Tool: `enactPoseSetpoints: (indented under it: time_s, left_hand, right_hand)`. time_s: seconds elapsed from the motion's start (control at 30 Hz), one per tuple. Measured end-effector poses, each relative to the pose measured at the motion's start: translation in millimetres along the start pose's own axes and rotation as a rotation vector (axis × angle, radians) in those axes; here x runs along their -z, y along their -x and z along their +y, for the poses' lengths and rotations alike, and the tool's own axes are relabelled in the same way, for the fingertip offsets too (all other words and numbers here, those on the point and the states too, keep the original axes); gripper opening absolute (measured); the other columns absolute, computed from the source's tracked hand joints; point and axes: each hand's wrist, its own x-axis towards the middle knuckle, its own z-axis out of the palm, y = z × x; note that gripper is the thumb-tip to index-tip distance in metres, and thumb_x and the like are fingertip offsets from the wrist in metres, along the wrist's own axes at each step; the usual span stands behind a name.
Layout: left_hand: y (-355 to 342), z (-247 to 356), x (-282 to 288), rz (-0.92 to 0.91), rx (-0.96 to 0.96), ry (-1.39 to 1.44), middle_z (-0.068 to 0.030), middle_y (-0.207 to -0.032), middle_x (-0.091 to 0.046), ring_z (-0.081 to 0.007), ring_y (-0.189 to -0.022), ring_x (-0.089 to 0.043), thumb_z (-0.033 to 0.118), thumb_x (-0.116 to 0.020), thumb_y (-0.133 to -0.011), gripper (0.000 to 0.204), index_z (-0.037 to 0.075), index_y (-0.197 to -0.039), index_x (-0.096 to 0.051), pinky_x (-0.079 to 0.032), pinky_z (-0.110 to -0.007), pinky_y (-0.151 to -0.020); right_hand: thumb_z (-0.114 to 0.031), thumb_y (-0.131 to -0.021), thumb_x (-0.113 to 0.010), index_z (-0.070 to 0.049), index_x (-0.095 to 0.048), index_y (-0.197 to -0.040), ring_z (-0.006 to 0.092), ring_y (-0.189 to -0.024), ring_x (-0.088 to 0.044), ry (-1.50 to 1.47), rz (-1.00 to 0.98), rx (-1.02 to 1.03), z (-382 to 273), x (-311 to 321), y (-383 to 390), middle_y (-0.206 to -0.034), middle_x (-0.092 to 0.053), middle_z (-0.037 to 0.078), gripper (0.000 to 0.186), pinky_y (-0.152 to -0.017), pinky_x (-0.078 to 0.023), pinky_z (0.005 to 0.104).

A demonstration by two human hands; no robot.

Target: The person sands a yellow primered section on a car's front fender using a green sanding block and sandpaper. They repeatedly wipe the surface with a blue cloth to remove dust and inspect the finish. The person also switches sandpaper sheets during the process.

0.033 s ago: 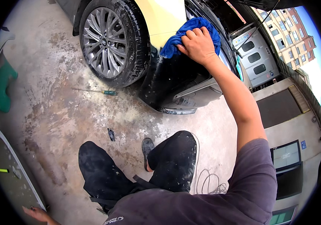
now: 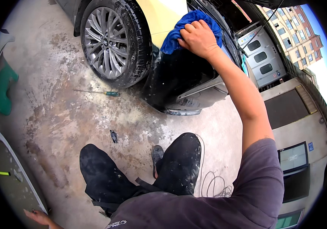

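Note:
My right hand [image 2: 198, 37] is closed on a bunched blue cloth [image 2: 191, 18], pressing it against the front corner of a car. Below the cloth is a glossy black section [image 2: 175, 76] of that corner, with pale specks on it. The cream-yellow fender [image 2: 157, 17] meets it above the wheel. At the lower left edge, my left hand [image 2: 37, 216] is stretched out low beside a grey-rimmed panel [image 2: 16, 162]; its fingers look extended and hold nothing. Whether it touches the panel, I cannot tell.
A dusty front wheel [image 2: 108, 42] stands left of the corner. On the stained concrete lie a green-handled screwdriver [image 2: 111, 93] and a small black scrap [image 2: 113, 136]. A thin cable [image 2: 215, 187] coils by my right leg. A green piece [image 2: 3, 89] stands at far left.
My right hand and the blue cloth have slid slightly up and left along the car's corner, baring more of the black section. My foot has shifted a little right. The left hand stays put.

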Motion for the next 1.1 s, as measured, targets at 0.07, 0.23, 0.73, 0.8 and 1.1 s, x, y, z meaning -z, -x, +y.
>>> enactPoseSetpoints:
  time_s: [0.07, 0.23, 0.73, 0.8, 1.1]
  left_hand:
    - [3, 2, -6, -0.091, 0.098, -0.049, -0.0159, -0.151, -0.051, -0.0332, -0.14, -0.047, 0.009, -0.054, -0.1, 0.049, 0.003, -0.148, -0.051, -0.037, -0.04, -0.117]
    - [-33, 72, 9, -0.236, 0.151, -0.27, -0.0176, -0.122, -0.068, -0.0369, -0.111, -0.064, 0.02, -0.057, -0.103, 0.03, 0.001, -0.124, -0.066, -0.051, -0.044, -0.096]
    - [-71, 827, 314, -0.595, 0.2, 1.58, 0.0002, -0.09, -0.068, -0.0084, -0.081, -0.059, 0.019, -0.08, -0.092, 0.019, 0.003, -0.1, -0.072, -0.048, -0.025, -0.073]
    - [-92, 901, 351, -0.652, 0.17, 1.65, 0.0001, -0.084, -0.067, -0.0082, -0.075, -0.058, 0.019, -0.082, -0.089, 0.02, 0.004, -0.097, -0.073, -0.048, -0.026, -0.068]
    - [-156, 997, 405, -0.692, 0.509, 1.633, -0.0069, -0.078, -0.068, -0.0166, -0.06, -0.065, 0.009, -0.076, -0.088, 0.016, -0.002, -0.095, -0.066, -0.055, -0.034, -0.052]
  right_hand:
    - [-0.039, -0.083, -0.074, -0.016, -0.07, -0.092, 0.0229, -0.095, -0.062, -0.017, 0.159, 0.163, 22, -9, -27, -0.094, -0.06, 0.001, 0.025, -0.088, -0.05, 0.0377]
    - [-0.028, -0.081, -0.073, -0.021, -0.066, -0.103, 0.0285, -0.085, -0.062, -0.149, 0.197, 0.182, 52, -4, -52, -0.094, -0.061, 0.004, 0.024, -0.072, -0.052, 0.0425]
    - [-0.017, -0.078, -0.066, -0.007, -0.077, -0.108, 0.0376, -0.088, -0.072, -0.878, 0.581, -0.293, 114, -36, -16, -0.098, -0.074, 0.019, 0.033, -0.081, -0.057, 0.0426]
    - [-0.016, -0.079, -0.065, -0.002, -0.074, -0.113, 0.0319, -0.083, -0.074, -1.075, 0.597, -0.372, 127, -47, -14, -0.096, -0.075, 0.023, 0.038, -0.08, -0.057, 0.0382]
    - [-0.021, -0.082, -0.065, -0.004, -0.074, -0.107, 0.035, -0.091, -0.073, -1.275, 0.703, -0.414, 122, -53, -12, -0.097, -0.074, 0.021, 0.031, -0.082, -0.056, 0.0411]
